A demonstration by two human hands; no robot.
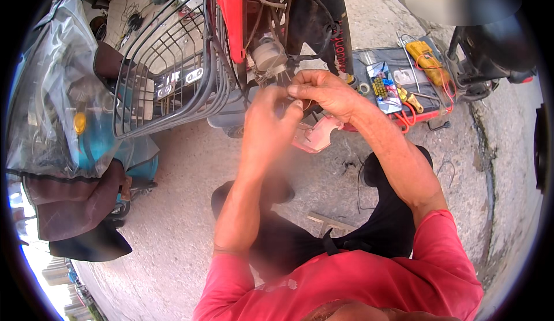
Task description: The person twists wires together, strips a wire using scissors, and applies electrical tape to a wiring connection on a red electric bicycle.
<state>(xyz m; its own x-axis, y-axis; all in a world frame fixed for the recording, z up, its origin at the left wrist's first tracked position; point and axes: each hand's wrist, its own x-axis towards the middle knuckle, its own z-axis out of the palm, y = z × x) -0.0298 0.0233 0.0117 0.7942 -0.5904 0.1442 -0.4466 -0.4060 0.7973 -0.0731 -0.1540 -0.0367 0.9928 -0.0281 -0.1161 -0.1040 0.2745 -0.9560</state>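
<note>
My hands meet at the opened front of a red and black scooter, where loose wires hang below a round silver-grey part. My right hand has thumb and forefinger pinched on a thin wire. Close beside it, my left hand is closed, with its fingertips together near the same wires; what lies between them is hidden. Below my hands is a pale pink and red plastic panel, partly behind my fingers.
A black wire basket juts out at left, near a vehicle under a clear plastic cover. On the right, a dark-topped case bears a phone, a yellow multimeter and tools. Another scooter stands beyond.
</note>
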